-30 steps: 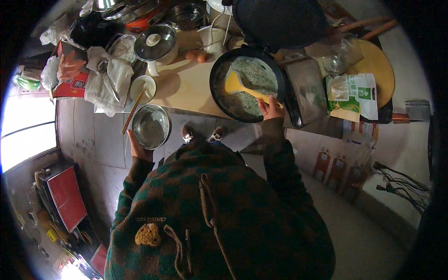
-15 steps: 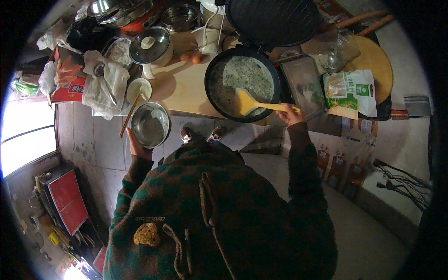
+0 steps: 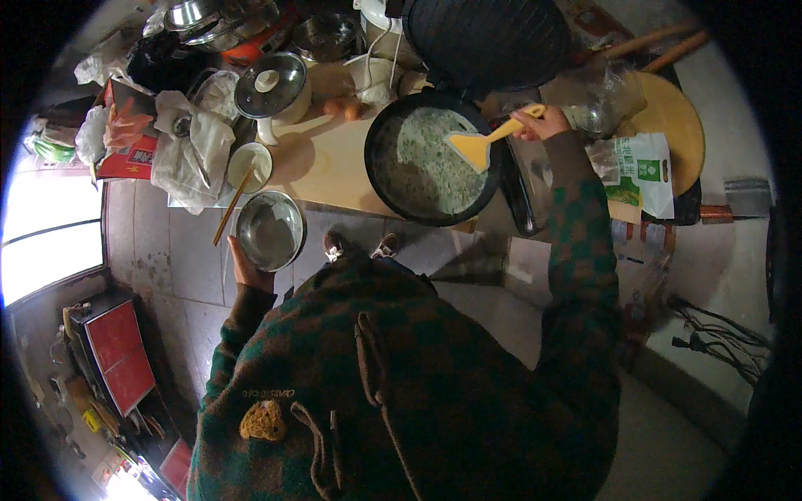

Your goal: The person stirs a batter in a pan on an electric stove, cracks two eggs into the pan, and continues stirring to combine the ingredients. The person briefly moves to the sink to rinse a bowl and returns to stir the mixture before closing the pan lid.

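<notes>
My left hand (image 3: 251, 265) grips a shiny metal bowl (image 3: 271, 232) by its lower left side, held out beyond the counter's front edge; the inside looks nearly bare. In my right hand (image 3: 541, 123) is the handle of a yellow spatula (image 3: 472, 151), fingers closed round it. Its wide blade rests on or just over a pale, green-flecked batter (image 3: 426, 146), at the right side of the round black electric griddle (image 3: 375, 185). The batter covers most of the griddle's floor. The griddle's ridged black lid (image 3: 493, 37) stands raised behind it.
Left of the griddle, a white bowl (image 3: 259, 159) with chopsticks (image 3: 232, 209) sits at the counter's edge. Behind are a lidded pot (image 3: 288, 96) and eggs (image 3: 352, 112). Right of it lie a green and white bag (image 3: 655, 171), a round wooden board (image 3: 687, 125) and clear plastic (image 3: 618, 92).
My right hand has moved up and to the right with the spatula, whose blade went from the griddle's near side to its right side. The left hand and bowl barely moved.
</notes>
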Available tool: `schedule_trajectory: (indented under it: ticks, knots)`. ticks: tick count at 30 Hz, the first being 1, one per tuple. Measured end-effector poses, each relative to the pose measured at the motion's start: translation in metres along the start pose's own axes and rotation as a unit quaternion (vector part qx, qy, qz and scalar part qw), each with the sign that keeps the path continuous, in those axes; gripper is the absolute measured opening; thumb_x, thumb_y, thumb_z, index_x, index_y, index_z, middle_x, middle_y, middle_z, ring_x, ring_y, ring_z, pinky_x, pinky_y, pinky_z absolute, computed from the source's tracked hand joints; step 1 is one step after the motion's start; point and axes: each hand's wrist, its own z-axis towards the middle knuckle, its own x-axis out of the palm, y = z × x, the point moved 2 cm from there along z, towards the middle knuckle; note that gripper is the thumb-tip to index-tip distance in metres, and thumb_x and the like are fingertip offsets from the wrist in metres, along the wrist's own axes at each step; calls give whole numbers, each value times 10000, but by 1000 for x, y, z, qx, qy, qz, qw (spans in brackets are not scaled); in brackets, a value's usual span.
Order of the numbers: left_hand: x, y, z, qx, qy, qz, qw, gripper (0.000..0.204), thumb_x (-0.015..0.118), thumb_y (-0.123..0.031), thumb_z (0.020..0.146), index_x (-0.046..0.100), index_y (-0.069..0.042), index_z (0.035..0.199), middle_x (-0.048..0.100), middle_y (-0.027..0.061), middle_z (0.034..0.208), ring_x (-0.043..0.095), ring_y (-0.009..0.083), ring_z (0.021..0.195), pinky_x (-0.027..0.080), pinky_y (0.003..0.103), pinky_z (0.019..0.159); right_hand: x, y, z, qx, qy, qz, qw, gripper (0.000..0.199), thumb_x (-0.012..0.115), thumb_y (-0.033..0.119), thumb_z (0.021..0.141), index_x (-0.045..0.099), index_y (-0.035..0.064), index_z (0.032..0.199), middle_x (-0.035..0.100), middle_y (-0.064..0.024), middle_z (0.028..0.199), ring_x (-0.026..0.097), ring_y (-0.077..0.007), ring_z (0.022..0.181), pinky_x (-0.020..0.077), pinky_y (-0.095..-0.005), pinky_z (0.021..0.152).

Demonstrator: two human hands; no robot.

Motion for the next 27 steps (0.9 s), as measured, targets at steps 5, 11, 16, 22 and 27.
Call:
schedule_trajectory:
  ticks: [5, 11, 16, 22, 27]
  knots:
    - [-1, 2, -5, 9, 18, -6, 1000, 632, 337, -560, 900, 406, -68, 1291, 473, 120, 1278, 470, 287, 1154, 392, 457, 958, 52, 59, 8, -84, 152, -8, 985, 224, 655, 171, 820, 626, -33, 908, 657, -138, 777, 643, -140, 573, 498, -203, 466]
    - [-12, 3, -10, 23, 16, -17, 999, 653, 304, -566, 904, 403, -50, 1292, 463, 122, 1290, 464, 290, 1158, 371, 439, 982, 109, 47, 39, -47, 197, 35, 979, 219, 622, 159, 844, 620, -43, 927, 651, -142, 765, 643, -154, 554, 496, -204, 449]
    - [-16, 0, -17, 24, 2, -18, 1000, 659, 305, -567, 904, 394, -47, 1298, 459, 127, 1293, 459, 297, 1161, 372, 439, 980, 100, 17, 72, -23, 70, 127, 989, 214, 620, 156, 845, 614, -46, 916, 648, -146, 770, 644, -164, 561, 493, -212, 434]
    - [-7, -4, -19, 19, -18, -16, 1000, 643, 325, -556, 905, 395, -51, 1296, 463, 121, 1290, 462, 292, 1157, 390, 441, 963, 66, -24, 69, 7, -100, 222, 970, 240, 654, 168, 816, 596, -47, 907, 650, -153, 779, 649, -183, 577, 505, -222, 444]
    - [-4, -6, -12, 16, -8, -9, 1000, 616, 337, -548, 906, 404, -73, 1290, 468, 112, 1282, 466, 283, 1154, 389, 443, 964, 35, -65, 42, -6, -182, 269, 946, 270, 672, 201, 801, 589, -32, 910, 646, -168, 779, 650, -196, 589, 505, -233, 439]
